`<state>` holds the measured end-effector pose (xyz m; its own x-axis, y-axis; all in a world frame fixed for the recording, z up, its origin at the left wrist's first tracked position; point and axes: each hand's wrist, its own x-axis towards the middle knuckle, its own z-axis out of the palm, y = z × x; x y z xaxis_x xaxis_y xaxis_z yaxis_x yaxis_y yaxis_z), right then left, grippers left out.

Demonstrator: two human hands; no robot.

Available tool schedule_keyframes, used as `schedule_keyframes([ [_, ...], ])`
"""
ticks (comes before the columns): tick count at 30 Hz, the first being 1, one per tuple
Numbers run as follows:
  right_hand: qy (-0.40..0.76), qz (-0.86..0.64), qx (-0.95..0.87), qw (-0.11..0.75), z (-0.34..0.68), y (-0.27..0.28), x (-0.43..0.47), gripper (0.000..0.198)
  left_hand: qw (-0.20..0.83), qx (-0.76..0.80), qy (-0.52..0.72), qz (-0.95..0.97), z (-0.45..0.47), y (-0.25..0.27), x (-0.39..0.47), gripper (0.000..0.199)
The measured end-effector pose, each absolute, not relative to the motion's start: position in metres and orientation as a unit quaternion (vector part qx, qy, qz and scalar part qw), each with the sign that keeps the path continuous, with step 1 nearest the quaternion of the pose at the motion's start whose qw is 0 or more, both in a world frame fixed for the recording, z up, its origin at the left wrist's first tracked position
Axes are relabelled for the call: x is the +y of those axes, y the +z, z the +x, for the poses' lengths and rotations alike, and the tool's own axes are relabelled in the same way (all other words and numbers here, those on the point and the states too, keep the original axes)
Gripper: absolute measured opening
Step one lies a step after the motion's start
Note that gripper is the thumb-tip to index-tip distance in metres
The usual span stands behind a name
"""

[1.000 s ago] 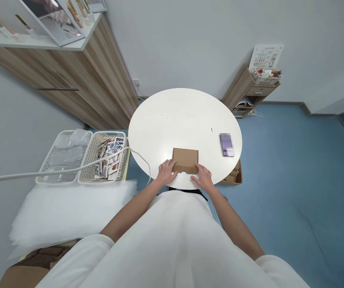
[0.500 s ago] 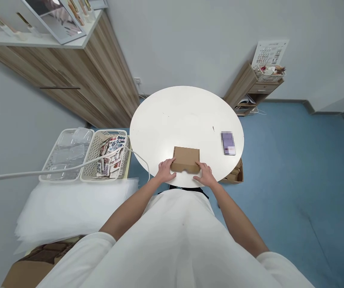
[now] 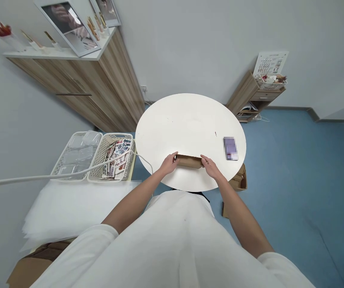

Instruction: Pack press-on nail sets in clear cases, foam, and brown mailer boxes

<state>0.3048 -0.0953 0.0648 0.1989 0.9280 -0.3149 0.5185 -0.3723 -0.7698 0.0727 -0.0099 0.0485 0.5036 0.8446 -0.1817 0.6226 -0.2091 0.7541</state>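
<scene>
A small brown cardboard box [image 3: 189,162] is held between my two hands near the front edge of the white oval table [image 3: 186,116]. It shows as a narrow band with a dark upper edge, so it looks tilted up. My left hand [image 3: 169,163] grips its left end, fingers at the upper corner. At the right end, my right hand [image 3: 210,166] holds the opposite upper corner. Whether the lid is raised I cannot tell. A purple pixelated item [image 3: 230,148] lies to the right on the tabletop, apart from my hands.
Left of the table stand a white basket [image 3: 95,177] of printed cards and a basket of clear plastic boxes [image 3: 84,154]. A white cable [image 3: 105,163] crosses above them. An open carton [image 3: 244,184] sits on the floor by the table's right side.
The box has gone from lying with its broad top showing to a tilted, narrow view. My hands have moved from its front corners to its upper ends. The camera view has shifted slightly.
</scene>
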Motion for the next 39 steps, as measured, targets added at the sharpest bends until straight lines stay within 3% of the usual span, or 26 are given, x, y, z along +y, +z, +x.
schedule_keyframes([
  [9, 0.364, -0.757, -0.463, 0.283, 0.305, 0.081, -0.073, 0.043, 0.313, 0.517, 0.134, 0.785, 0.081, 0.058, -0.001, 0.041],
  [16, 0.400, -0.746, -0.431, 0.313, 0.303, 0.073, -0.074, 0.040, 0.291, 0.504, 0.165, 0.796, 0.077, 0.061, 0.001, 0.024],
  [21, 0.405, -0.746, -0.429, 0.311, 0.304, 0.073, -0.082, 0.042, 0.292, 0.517, 0.154, 0.790, 0.076, 0.065, 0.003, 0.025],
  [26, 0.436, -0.738, -0.415, 0.305, 0.305, 0.080, -0.085, 0.044, 0.350, 0.502, 0.132, 0.780, 0.070, 0.073, 0.009, 0.046],
  [31, 0.468, -0.732, -0.361, 0.340, 0.302, 0.083, -0.080, 0.043, 0.488, 0.524, 0.155, 0.680, 0.069, 0.072, 0.020, 0.049],
  [36, 0.479, -0.736, -0.330, 0.345, 0.301, 0.075, -0.085, 0.041, 0.517, 0.544, 0.163, 0.640, 0.068, 0.061, 0.022, 0.036],
  [39, 0.505, -0.735, -0.314, 0.325, 0.299, 0.067, -0.095, 0.044, 0.562, 0.534, 0.116, 0.621, 0.062, 0.056, 0.017, 0.047],
])
